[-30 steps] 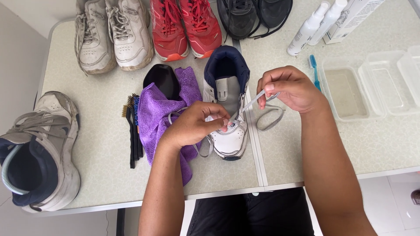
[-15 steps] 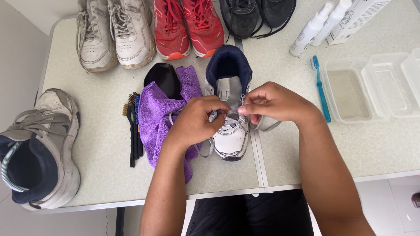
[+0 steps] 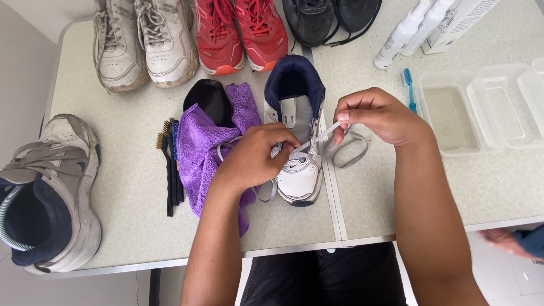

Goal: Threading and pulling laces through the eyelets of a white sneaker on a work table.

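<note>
On the speckled table (image 3: 396, 187), left hand (image 3: 258, 158) pins the white sneaker (image 3: 297, 141), toe toward the person, while right hand (image 3: 377, 116) pinches its grey lace (image 3: 324, 135), drawn rightward.

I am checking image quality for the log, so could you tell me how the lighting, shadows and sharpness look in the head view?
Head view: even, soft light, with only faint shadows under the white shoe and the hands. The left hand, right hand and lace are sharp. A moving shape at the lower right edge is blurred. The table shows no harsh glare.
</note>
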